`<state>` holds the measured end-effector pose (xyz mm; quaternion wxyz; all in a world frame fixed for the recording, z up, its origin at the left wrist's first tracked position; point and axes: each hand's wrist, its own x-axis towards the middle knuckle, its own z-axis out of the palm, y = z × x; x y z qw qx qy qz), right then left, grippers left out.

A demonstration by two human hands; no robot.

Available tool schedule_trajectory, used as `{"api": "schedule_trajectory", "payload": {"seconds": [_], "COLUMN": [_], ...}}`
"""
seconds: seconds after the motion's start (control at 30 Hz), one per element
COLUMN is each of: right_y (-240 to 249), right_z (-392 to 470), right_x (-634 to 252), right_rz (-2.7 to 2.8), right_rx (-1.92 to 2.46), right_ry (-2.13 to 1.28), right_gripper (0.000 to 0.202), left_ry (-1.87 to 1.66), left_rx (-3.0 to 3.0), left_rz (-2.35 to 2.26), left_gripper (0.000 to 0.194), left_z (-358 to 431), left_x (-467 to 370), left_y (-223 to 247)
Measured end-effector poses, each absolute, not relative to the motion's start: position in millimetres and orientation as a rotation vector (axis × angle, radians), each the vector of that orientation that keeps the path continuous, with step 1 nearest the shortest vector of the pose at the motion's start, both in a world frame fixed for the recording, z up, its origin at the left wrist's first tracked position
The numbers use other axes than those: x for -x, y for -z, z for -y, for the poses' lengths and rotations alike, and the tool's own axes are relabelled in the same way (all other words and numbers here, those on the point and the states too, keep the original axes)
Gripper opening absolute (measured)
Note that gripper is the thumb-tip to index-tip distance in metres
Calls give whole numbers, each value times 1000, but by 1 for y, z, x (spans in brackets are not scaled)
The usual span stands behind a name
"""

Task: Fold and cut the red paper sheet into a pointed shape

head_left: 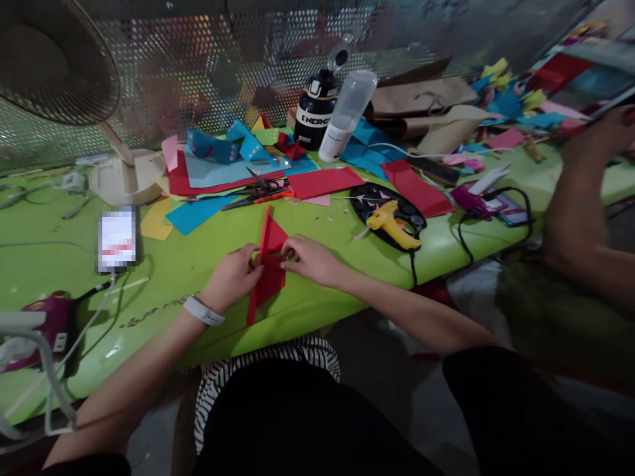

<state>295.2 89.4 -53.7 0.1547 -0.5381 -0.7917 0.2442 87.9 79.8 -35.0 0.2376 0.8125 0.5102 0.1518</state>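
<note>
A folded red paper piece (270,281) stands on the green tabletop (198,231) near its front edge, with a long narrow strip along its left side and a pointed top. My left hand (235,274), with a white band at the wrist, pinches the strip's edge between thumb and fingers. From the right, my right hand (307,259) has its thumb and index finger closed at the paper's right edge, near the middle. A yellow glue gun (391,226) lies on a black tray (360,198) to the right.
Scissors (262,188), coloured paper sheets (325,183) and bottles (315,112) lie or stand behind the hands. At the left are a phone (118,238) and a fan (126,175). A person's arm (575,198) rests at the far right, beside cables.
</note>
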Motion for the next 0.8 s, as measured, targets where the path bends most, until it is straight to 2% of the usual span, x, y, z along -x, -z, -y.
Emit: {"api": "schedule_trajectory", "payload": {"seconds": [0.17, 0.37, 0.47, 0.57, 0.67, 0.73, 0.8], "right_y": [52, 44, 42, 43, 46, 49, 50], "right_z": [-92, -106, -117, -121, -114, -105, -96], "right_x": [-297, -315, -327, -328, -321, -316, -315], "right_rz": [2260, 2220, 2054, 1785, 1576, 1512, 1497], "right_rx": [1550, 1488, 1456, 1424, 1406, 1382, 1355], "right_ry": [-773, -753, -1066, -1336, -1320, -1273, -1224], "right_gripper": [11, 12, 16, 19, 15, 10, 5], "left_ry": [-455, -647, -678, -627, -483, -370, -298], "left_rx": [-2163, -2272, -2337, -2482, -2728, -2869, -2958], "left_rz": [-1305, -1306, -1320, -1349, -1351, -1302, -1243], "left_gripper": [32, 19, 20, 32, 49, 48, 37], "left_z": [-70, -69, -75, -77, -74, -72, -73], "left_x": [-100, -109, -108, -112, -122, -128, -133], "left_y": [38, 29, 27, 30, 33, 34, 35]}}
